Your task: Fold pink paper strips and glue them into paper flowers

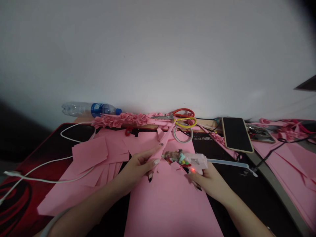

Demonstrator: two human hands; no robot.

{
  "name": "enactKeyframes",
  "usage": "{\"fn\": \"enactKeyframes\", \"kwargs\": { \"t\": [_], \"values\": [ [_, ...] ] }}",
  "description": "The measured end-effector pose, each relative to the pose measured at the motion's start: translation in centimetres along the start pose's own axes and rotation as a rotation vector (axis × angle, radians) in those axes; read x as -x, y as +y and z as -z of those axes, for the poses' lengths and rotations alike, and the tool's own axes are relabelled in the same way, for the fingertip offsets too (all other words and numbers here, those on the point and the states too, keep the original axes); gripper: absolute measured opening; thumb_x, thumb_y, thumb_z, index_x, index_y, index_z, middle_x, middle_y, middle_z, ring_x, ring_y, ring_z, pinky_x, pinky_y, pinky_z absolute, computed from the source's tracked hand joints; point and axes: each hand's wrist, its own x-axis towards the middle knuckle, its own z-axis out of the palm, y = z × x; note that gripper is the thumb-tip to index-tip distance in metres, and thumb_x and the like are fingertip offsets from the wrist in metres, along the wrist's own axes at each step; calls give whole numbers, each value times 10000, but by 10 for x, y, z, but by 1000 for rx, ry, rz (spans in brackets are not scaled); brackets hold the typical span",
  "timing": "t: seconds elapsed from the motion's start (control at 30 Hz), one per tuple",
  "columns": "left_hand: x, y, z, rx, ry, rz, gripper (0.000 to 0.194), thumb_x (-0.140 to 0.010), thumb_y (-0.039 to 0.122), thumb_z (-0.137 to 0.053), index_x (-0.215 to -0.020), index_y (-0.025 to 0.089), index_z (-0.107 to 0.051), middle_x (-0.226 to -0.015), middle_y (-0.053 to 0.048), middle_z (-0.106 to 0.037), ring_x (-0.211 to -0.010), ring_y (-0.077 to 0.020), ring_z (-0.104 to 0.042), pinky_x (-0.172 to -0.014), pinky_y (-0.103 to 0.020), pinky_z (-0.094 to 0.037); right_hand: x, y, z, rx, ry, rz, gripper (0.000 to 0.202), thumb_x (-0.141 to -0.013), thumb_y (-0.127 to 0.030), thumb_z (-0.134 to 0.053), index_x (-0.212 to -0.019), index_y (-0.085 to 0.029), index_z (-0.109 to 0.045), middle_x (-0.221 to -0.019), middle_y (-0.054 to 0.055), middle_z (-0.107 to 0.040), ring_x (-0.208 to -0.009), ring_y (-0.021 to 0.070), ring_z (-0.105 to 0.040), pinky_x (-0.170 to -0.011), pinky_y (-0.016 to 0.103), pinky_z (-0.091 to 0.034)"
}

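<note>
My left hand (138, 168) is closed on a narrow rolled piece of pink paper (168, 140), pinched between thumb and fingers and pointing up and away. My right hand (209, 182) is wrapped round a pale hot glue gun (196, 160) with a red light lit on its side. Colourful lumps cover the front of the gun, and its nozzle end lies close beside the rolled paper; I cannot tell whether they touch. A translucent glue stick (227, 162) juts from its back. Under both hands lies a large pink paper sheet (170, 210).
Pink paper squares (90, 154) and a white cable (49, 181) lie at left. Behind are a plastic bottle (84, 108), folded pink flowers (130, 118), scissors (184, 118) and a tape roll (183, 140). A phone (237, 135) and more pink paper (293, 164) are at right.
</note>
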Motion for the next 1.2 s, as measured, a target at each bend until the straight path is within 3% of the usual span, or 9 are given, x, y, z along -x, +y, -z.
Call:
{"fn": "enactKeyframes", "kwargs": {
  "t": [0.37, 0.6, 1.0, 1.2],
  "values": [
    [-1, -3, 2, -22, -29, -7, 615, -811, 360, -650, -1382, 213, -477, -582, 80, -392, -473, -62, -361, -470, -202, -393, -3, 1, -1, 8, 113, 20, 153, -817, -302, -544, -747, -166, -539, -533, -55, -456, -443, 76, -384, -409, 194, -328],
    [2, 1, -1, -40, -13, 26, 618, -804, 375, -652, -1373, 196, -492, -617, 63, -438, -484, -65, -361, -474, -212, -392, -5, 4, -1, 21, 142, -6, 234, -830, -359, -542, -697, -168, -521, -504, -55, -456, -417, 74, -386, -402, 198, -319],
    [2, 0, 1, -93, -38, 24, 633, -825, 381, -624, -1410, 227, -435, -561, 71, -441, -470, -78, -390, -483, -211, -387, -3, 0, -1, 24, 53, -35, 123, -807, -279, -546, -835, -161, -564, -537, -63, -450, -450, 80, -386, -417, 195, -347],
    [2, 2, 0, -77, -18, 34, 631, -827, 373, -632, -1407, 212, -440, -562, 75, -434, -478, -75, -387, -487, -209, -392, 0, 3, 0, -5, -5, -14, 204, -828, -308, -545, -958, -156, -583, -588, -55, -455, -471, 82, -381, -421, 194, -352]
  ]
}}
